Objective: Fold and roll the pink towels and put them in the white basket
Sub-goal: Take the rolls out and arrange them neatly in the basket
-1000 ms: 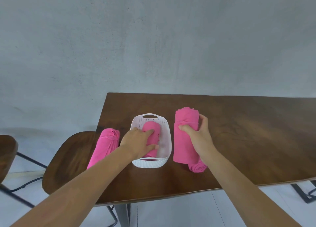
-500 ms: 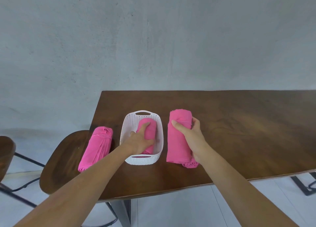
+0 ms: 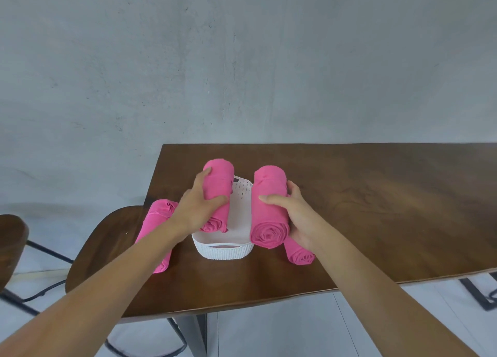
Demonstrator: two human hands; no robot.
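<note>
Above the table (image 3: 376,208), left hand (image 3: 199,208) grips one rolled towel (image 3: 219,184), right hand (image 3: 298,216) another towel (image 3: 266,203)

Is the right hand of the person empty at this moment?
No, the right hand grips a rolled pink towel, whose spiral end faces the camera.

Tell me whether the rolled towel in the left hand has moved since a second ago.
Yes. The rolled towel that lay in the white basket is now lifted by the left hand, above the basket's left side.
</note>
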